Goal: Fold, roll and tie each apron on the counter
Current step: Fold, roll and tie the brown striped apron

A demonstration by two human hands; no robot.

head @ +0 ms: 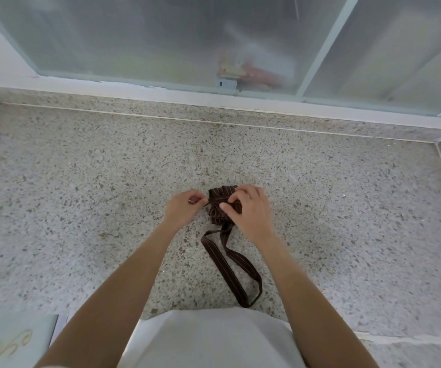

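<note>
- The dark brown cloth apron with thin pale stripes [223,204] is rolled into a small fat bundle. It sits in the middle of the speckled grey stone tabletop [81,181], between your two hands.
- Your left hand [184,208] has its fingers curled, and they pinch a thin bit of the tie at the left side of the bundle.
- Your right hand [248,211] lies over the right side of the bundle. Its fingers are curled on the cloth and the tie, and the thumb presses on the front.
- A long flat brown strap loop [231,264] trails from the bundle toward your body and lies loose on the tabletop.
- I think the bundle is light and soft. It will squash when you squeeze it, and it may spring open if you let go before the knot is tight.
- The strap looks floppy and may slide. Hold it close to the bundle, not far down the loop.
- Your right hand hides the knot, so I cannot tell if it is done.
- The tie in your left hand is tiny and hard to see.
- The frosted glass window [161,35] behind shows only blurry shapes.
- A pale thing with gold swirls [9,341] is cut off at the bottom left.
</note>
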